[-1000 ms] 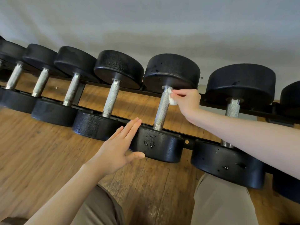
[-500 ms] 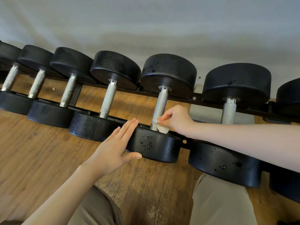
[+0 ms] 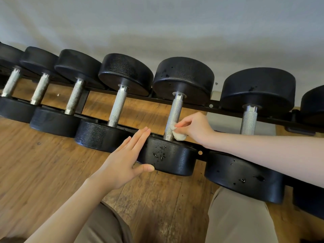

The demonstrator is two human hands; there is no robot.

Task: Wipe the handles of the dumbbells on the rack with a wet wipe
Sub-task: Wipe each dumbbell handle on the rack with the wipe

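A: Where is the wipe (image 3: 178,135) held?

B: Just right of the frame's centre. It is pinched, bunched into a small wad, in the grip of the right hand (image 3: 196,128), and it is pressed against the lower end of the handle (image 3: 173,116), close to where the bar meets the near weight (image 3: 168,155).

A: Why is it wadded rather than spread flat?

B: Probably so that the knurled metal can be rubbed with some pressure; that is a judgement, not something shown.

A: And the left hand (image 3: 122,160)?

B: Nothing is held in it. The fingers are kept straight and together and are laid flat against the left side of that same near weight, with the thumb tucked under its lower edge. The dumbbell seems to be steadied this way, so that it is not rolled on the rack (image 3: 208,106) while the bar is rubbed.

A: How are the other dumbbells arranged?

B: They are set side by side along the rack, from the upper left of the frame to the right edge, each with its handle bridging the two rails. Handles are thus left exposed and can be reached from above. The wooden floor (image 3: 43,163) is seen beneath.
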